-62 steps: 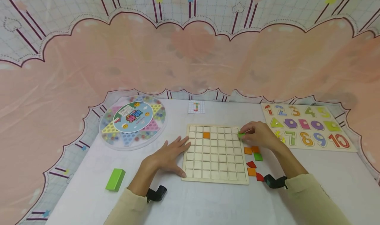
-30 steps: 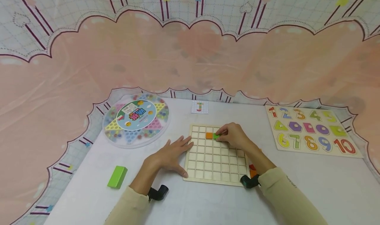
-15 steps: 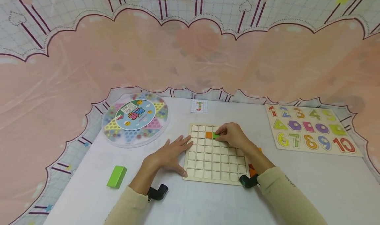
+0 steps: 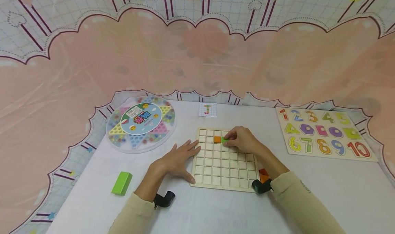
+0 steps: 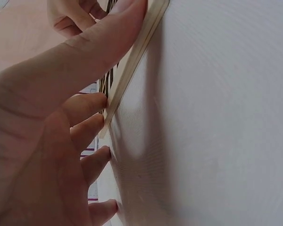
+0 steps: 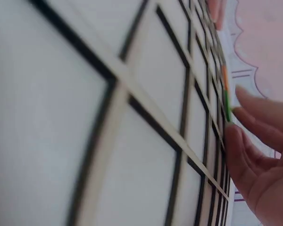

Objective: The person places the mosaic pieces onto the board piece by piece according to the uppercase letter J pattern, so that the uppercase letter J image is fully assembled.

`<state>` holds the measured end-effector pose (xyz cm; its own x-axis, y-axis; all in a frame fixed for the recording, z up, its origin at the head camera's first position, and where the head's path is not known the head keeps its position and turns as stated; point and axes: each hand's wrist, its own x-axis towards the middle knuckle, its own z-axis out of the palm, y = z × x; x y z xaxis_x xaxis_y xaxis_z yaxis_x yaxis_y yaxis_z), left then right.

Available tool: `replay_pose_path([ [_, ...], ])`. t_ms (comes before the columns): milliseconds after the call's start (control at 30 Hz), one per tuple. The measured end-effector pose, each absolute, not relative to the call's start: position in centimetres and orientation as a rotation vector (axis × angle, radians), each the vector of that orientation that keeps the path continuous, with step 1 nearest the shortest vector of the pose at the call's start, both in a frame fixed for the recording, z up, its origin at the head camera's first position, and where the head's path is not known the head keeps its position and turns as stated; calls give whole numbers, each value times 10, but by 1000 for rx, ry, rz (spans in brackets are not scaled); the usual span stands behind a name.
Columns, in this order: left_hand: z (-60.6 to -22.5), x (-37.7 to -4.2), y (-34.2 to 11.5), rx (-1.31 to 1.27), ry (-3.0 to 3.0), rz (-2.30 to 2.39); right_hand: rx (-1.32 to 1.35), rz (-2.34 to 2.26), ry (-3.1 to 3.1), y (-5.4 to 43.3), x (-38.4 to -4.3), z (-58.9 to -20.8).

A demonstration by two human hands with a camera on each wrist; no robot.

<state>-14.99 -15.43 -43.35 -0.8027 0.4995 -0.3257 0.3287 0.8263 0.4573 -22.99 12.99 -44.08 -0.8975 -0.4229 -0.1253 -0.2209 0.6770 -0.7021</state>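
A wooden grid board [image 4: 212, 180] lies flat on the table, divided into small square cells. One orange square tile [image 4: 217, 139] sits in a cell of its second row from the far edge. Right beside it is a green tile [image 4: 224, 140], pinched between the thumb and fingertips of my right hand [image 4: 243, 140]; the right wrist view shows this green tile [image 6: 227, 101] low in the grid. My left hand [image 4: 176, 161] is spread at the board's left edge. In the left wrist view its thumb [image 5: 85, 52] presses the rim and two fingertips touch the side.
Red and orange pieces [image 4: 263, 177] lie right of the board, partly hidden by my right forearm. A pattern card [image 4: 207, 109] lies behind the board. Around it are a round marble game [image 4: 140, 124], a green block [image 4: 121, 183] and a number puzzle [image 4: 327, 132].
My right hand has carried the green tile from the board's right edge leftward to the cell beside the orange tile, then stayed there. My left hand keeps its place; the head view shifted slightly.
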Motion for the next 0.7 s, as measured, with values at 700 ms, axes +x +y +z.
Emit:
replay_pose_path([
  [700,-434,-150,-154,612,2569,545,-371,-1107,2624,169,-216,-423],
])
